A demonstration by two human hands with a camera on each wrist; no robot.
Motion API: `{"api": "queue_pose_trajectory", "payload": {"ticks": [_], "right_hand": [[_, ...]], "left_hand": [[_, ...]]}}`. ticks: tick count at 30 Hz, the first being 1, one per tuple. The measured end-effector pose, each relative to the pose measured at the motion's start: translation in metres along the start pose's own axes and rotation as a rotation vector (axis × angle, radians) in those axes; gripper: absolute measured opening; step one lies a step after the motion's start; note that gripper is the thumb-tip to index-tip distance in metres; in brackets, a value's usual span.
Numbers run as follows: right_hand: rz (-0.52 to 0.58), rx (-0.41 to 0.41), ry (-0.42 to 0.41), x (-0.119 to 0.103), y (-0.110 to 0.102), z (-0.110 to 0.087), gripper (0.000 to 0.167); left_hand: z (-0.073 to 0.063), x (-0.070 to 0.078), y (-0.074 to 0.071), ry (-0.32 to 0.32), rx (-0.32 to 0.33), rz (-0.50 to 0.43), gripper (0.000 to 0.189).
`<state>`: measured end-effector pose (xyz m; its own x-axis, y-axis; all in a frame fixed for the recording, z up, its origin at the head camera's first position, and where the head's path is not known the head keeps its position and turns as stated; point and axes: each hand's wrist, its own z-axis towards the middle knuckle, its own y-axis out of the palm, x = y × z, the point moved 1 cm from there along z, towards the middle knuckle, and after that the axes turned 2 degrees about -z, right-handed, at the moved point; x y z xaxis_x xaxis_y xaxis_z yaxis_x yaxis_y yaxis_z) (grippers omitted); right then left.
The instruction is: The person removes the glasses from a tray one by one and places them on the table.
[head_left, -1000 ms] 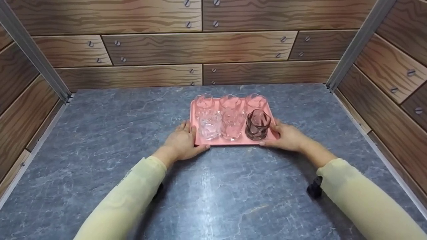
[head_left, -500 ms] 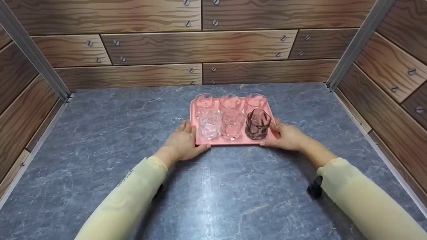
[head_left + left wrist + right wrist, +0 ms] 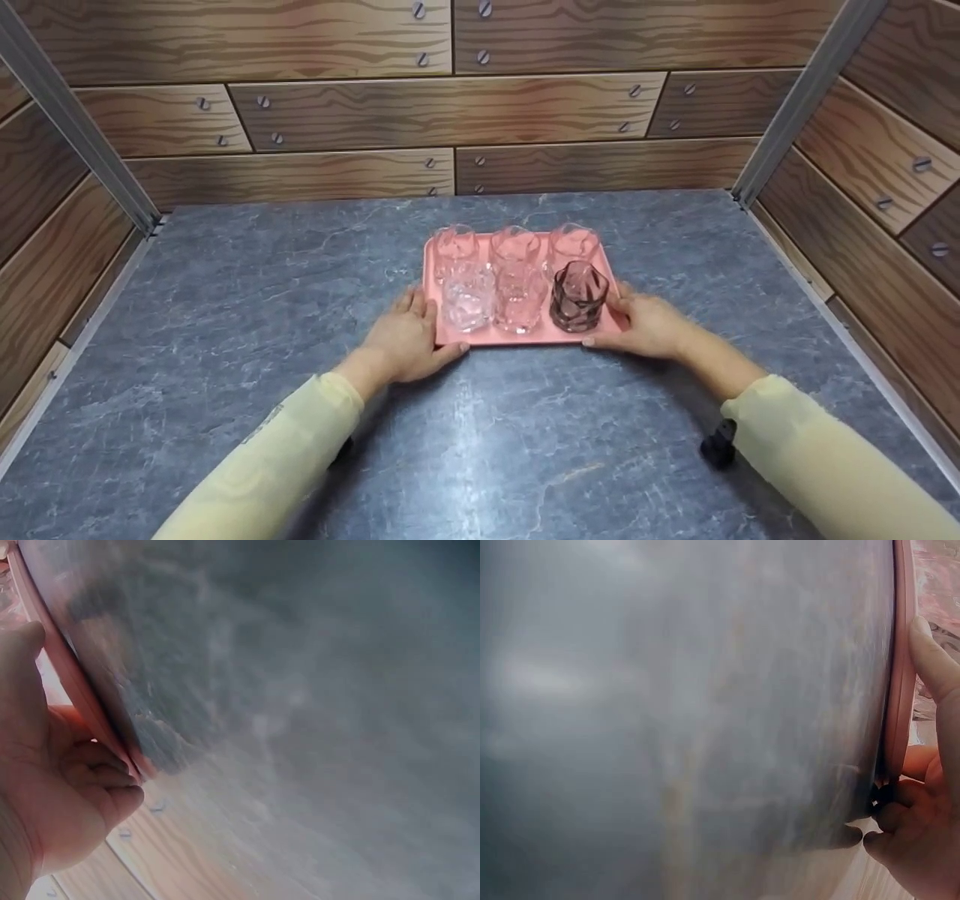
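We've got the pink tray (image 3: 525, 340) between both hands, long axis left to right, neither hand nearer. Left hand (image 3: 405, 336) grips its left side, right hand (image 3: 651, 327) its right, thumbs at the near corners. Five clear glasses (image 3: 469, 300) plus one dark glass (image 3: 579, 296), near-right, stand on it in two rows. Tray's over the grey surface (image 3: 480, 450), nearer the far edge; we can't tell if it's lifted. Wood-patterned walls (image 3: 360, 112) behind and beside.

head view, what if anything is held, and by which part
The pink tray, by its near corners: left hand at left, right hand at right.
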<state>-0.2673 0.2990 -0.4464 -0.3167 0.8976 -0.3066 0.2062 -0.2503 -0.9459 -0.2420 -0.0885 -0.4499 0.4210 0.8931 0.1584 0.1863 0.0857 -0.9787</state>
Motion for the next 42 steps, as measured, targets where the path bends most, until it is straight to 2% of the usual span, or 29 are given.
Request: {"api": "queue_pose_trajectory", "payload": {"ticks": [7, 18, 26, 35, 42], "right_hand": [[-0.014, 0.011, -0.005, -0.007, 0.009, -0.015, 0.111], [-0.044, 0.067, -0.059, -0.016, 0.012, -0.043, 0.11], [-0.05, 0.116, -0.13, -0.025, 0.015, -0.062, 0.102], [-0.035, 0.091, -0.145, -0.036, 0.018, -0.076, 0.104], [-0.046, 0.083, -0.143, -0.039, 0.019, -0.08, 0.104]], "left_hand": [[-0.017, 0.003, 0.005, 0.017, -0.016, 0.037, 0.102], [-0.041, 0.012, 0.007, 0.053, 0.01, 0.078, 0.098], [-0.062, 0.016, 0.011, 0.055, 0.038, 0.055, 0.097], [-0.083, 0.016, 0.013, 0.07, 0.078, 0.029, 0.094], [-0.092, 0.017, 0.013, 0.07, 0.099, 0.023, 0.091]]}}
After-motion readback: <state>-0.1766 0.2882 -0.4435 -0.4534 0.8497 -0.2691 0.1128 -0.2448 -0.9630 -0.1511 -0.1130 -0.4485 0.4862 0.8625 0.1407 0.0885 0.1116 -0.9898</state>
